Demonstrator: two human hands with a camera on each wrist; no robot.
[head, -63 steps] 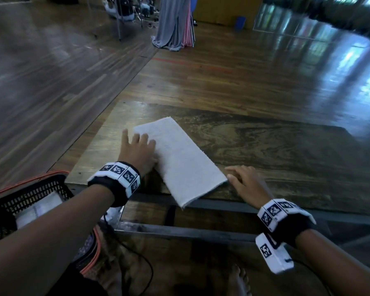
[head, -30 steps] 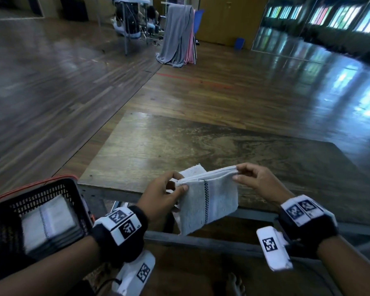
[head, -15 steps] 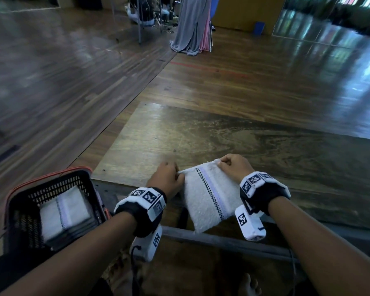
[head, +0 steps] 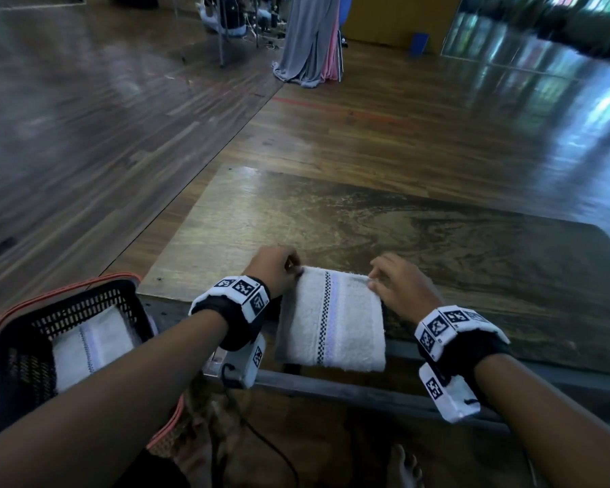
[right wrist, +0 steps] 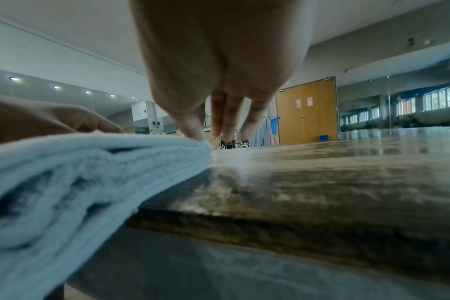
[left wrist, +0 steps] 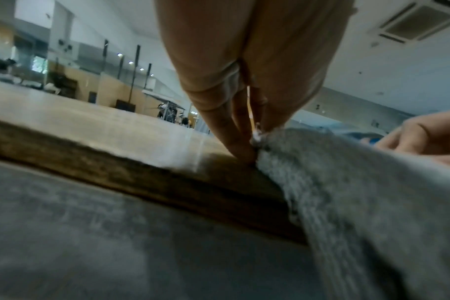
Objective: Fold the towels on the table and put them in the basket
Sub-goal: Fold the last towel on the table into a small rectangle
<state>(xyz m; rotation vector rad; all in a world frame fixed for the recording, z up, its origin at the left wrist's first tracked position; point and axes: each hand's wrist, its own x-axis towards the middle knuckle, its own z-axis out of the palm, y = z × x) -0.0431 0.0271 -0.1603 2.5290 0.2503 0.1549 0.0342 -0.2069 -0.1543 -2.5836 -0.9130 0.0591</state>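
A folded white towel (head: 331, 318) with a checkered stripe lies across the near edge of the wooden table (head: 367, 220), its lower half hanging over the metal frame. My left hand (head: 279, 269) pinches the towel's far left corner (left wrist: 260, 140) against the tabletop. My right hand (head: 395, 280) pinches the far right corner (right wrist: 203, 142), thumb and fingertips on the stacked layers. A black basket (head: 22, 332) with an orange rim stands low at the left, holding folded white towels (head: 88, 343).
The table's metal frame rail (head: 367, 392) runs under the towel. A cable (head: 247, 427) hangs below the left wrist. My bare foot (head: 405, 466) is on the wooden floor. Grey and pink cloths (head: 310, 40) hang from a rack far behind.
The long towel was lifted off the table, folded in half in the air, then lowered; it now lies on the table edge with both hands still pinching its far corners.
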